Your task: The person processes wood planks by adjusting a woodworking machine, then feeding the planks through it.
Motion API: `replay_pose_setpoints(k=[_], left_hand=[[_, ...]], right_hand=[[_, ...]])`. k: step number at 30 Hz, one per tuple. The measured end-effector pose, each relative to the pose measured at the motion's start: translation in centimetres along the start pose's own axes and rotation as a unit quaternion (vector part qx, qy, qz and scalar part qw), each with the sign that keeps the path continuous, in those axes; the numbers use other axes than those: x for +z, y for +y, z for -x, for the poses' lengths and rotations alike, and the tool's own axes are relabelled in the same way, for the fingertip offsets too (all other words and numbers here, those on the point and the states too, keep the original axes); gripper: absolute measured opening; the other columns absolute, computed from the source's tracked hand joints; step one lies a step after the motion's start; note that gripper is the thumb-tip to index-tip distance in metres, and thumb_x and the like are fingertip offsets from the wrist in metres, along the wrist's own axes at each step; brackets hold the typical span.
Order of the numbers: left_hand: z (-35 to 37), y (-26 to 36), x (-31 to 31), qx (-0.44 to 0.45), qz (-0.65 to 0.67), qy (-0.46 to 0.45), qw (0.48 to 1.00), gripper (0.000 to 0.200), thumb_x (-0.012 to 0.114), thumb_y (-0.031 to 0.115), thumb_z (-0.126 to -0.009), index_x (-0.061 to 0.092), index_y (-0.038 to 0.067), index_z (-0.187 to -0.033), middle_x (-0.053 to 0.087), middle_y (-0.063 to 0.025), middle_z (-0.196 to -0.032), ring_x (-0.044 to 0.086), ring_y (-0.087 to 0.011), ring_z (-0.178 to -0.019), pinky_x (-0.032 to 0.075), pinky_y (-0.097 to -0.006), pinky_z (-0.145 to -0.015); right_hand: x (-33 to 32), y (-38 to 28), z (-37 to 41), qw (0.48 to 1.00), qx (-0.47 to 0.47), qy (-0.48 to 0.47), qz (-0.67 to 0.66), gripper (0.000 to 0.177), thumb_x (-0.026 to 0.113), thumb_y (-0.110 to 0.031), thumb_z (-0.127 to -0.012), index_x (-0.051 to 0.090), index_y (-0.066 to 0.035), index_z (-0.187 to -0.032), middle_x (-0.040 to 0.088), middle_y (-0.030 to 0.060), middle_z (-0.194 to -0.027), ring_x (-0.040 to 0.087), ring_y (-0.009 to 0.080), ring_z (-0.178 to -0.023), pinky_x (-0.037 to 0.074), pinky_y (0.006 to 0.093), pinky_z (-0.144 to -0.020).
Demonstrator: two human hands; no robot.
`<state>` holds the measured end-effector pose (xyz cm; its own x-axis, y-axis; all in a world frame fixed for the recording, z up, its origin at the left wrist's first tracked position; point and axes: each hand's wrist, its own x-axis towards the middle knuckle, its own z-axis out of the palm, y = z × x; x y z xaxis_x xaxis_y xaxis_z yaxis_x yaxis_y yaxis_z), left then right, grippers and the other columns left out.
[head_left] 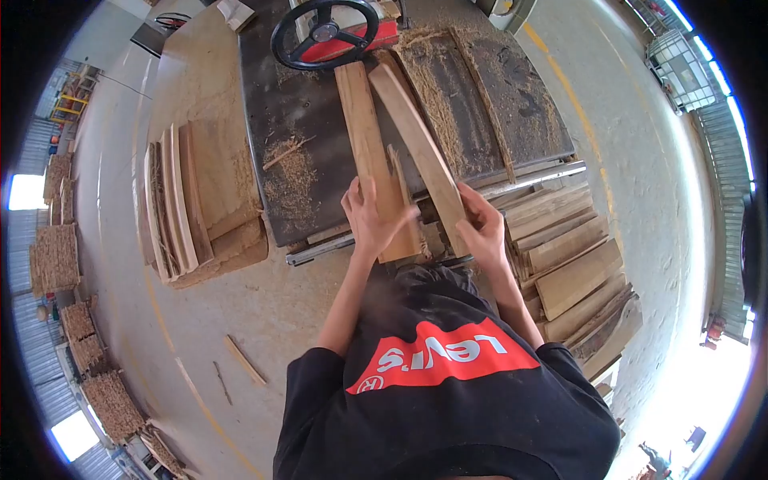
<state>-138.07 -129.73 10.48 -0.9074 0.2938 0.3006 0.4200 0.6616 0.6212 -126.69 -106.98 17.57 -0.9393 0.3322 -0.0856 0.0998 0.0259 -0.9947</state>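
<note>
Two long wooden pieces lie on the dark machine table, their near ends overhanging its front edge toward my body. My left hand rests over the left wooden board, fingertips by its left edge. Its thumb is stretched to the right and slightly blurred. A thin splintered wood strip runs along that board's right side. On the right, my right hand grips the near part of a narrower wooden board, thumb on one side and fingers round the outer edge.
A black handwheel stands at the far end of the machine table, where sawdust is scattered. Boards are stacked on a panel at left, and more cut boards are piled at right. A wood offcut lies on the floor.
</note>
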Motion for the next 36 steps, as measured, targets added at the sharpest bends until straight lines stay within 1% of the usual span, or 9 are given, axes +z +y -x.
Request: replay_pose_setpoints(k=[1,5,11,15,18,25,29,32,36], left_hand=[[0.9,0.4,-0.5,0.003,-0.054,-0.068,0.996,0.150,0.095,0.075,-0.057,0.028,-0.001,-0.168,0.026,-0.0393,-0.166,0.020,-0.0595,-0.155,0.024,-0.0683,-0.122],[2.7,1.4,-2.1,0.021,-0.063,-0.176,0.982,0.182,0.100,0.071,-0.036,0.003,-0.001,-0.172,0.007,-0.0407,-0.172,-0.002,-0.0592,-0.162,0.007,-0.0712,-0.127],[0.8,1.0,-0.3,0.013,-0.083,-0.145,0.986,0.176,0.100,0.068,-0.041,0.006,0.000,-0.173,0.013,-0.0404,-0.172,0.003,-0.0514,-0.165,0.004,-0.0711,-0.127],[-1.9,0.4,-0.5,0.009,-0.116,-0.170,0.979,0.174,0.101,0.064,-0.040,0.009,0.000,-0.172,0.012,-0.0400,-0.172,0.004,-0.0516,-0.165,0.004,-0.0724,-0.128],[-3.8,-0.1,-0.2,-0.010,-0.134,-0.189,0.973,0.175,0.102,0.065,-0.039,0.010,0.001,-0.173,0.012,-0.0383,-0.173,0.004,-0.0502,-0.165,0.004,-0.0721,-0.128],[-8.2,-1.6,1.5,-0.002,-0.143,-0.170,0.975,0.173,0.100,0.068,-0.038,0.013,0.000,-0.171,0.015,-0.0399,-0.172,0.007,-0.0523,-0.164,0.008,-0.0782,-0.125],[-11.0,-2.4,2.1,-0.023,-0.162,-0.179,0.970,0.175,0.098,0.076,-0.039,0.011,0.004,-0.173,0.014,-0.0370,-0.174,0.006,-0.0482,-0.166,0.010,-0.0775,-0.125],[-14.0,-3.2,2.0,-0.018,-0.170,-0.180,0.969,0.175,0.094,0.082,-0.040,0.012,0.004,-0.173,0.013,-0.0369,-0.174,0.007,-0.0470,-0.166,0.009,-0.0781,-0.125],[-14.5,-4.6,2.6,0.013,-0.156,-0.152,0.976,0.175,0.093,0.083,-0.038,0.014,0.004,-0.173,0.016,-0.0380,-0.173,0.009,-0.0474,-0.166,0.007,-0.0790,-0.125]], right_hand=[[-0.2,0.5,0.3,0.998,-0.010,0.004,0.065,0.070,0.063,0.003,-0.086,0.055,0.004,-0.155,0.073,0.0132,-0.135,0.068,0.0121,-0.117,0.052,0.0273,-0.100],[-0.2,1.2,1.0,0.998,-0.024,0.052,0.034,0.070,0.066,0.006,-0.085,0.057,0.003,-0.155,0.071,0.0139,-0.139,0.066,0.0115,-0.121,0.051,0.0273,-0.103],[0.2,3.8,0.3,0.997,-0.011,0.052,0.059,0.073,0.061,0.010,-0.085,0.053,0.004,-0.157,0.070,0.0138,-0.143,0.065,0.0129,-0.126,0.050,0.0270,-0.106],[0.8,2.8,0.6,0.983,0.062,0.030,0.172,0.072,0.065,0.005,-0.086,0.054,0.001,-0.157,0.073,0.0111,-0.136,0.067,0.0079,-0.113,0.054,0.0244,-0.095],[1.4,4.6,0.3,0.989,-0.015,0.074,0.129,0.074,0.066,0.003,-0.084,0.055,0.000,-0.157,0.076,0.0102,-0.129,0.068,0.0075,-0.104,0.055,0.0245,-0.090],[0.6,3.9,-0.1,0.985,0.022,0.059,0.160,0.076,0.063,0.002,-0.081,0.055,0.001,-0.157,0.076,0.0149,-0.126,0.071,0.0111,-0.105,0.056,0.0281,-0.094],[0.4,5.4,-0.3,0.983,-0.010,0.083,0.162,0.075,0.067,-0.005,-0.078,0.060,-0.002,-0.153,0.079,0.0143,-0.103,0.064,0.0082,-0.074,0.055,0.0266,-0.072],[0.4,3.6,-0.4,0.981,0.075,0.051,0.173,0.073,0.062,0.002,-0.082,0.056,0.001,-0.155,0.076,0.0168,-0.129,0.074,0.0137,-0.111,0.058,0.0290,-0.093],[1.1,5.1,-0.7,0.981,-0.018,0.113,0.157,0.070,0.066,-0.006,-0.082,0.061,-0.002,-0.152,0.079,0.0142,-0.110,0.069,0.0086,-0.081,0.057,0.0270,-0.077]])
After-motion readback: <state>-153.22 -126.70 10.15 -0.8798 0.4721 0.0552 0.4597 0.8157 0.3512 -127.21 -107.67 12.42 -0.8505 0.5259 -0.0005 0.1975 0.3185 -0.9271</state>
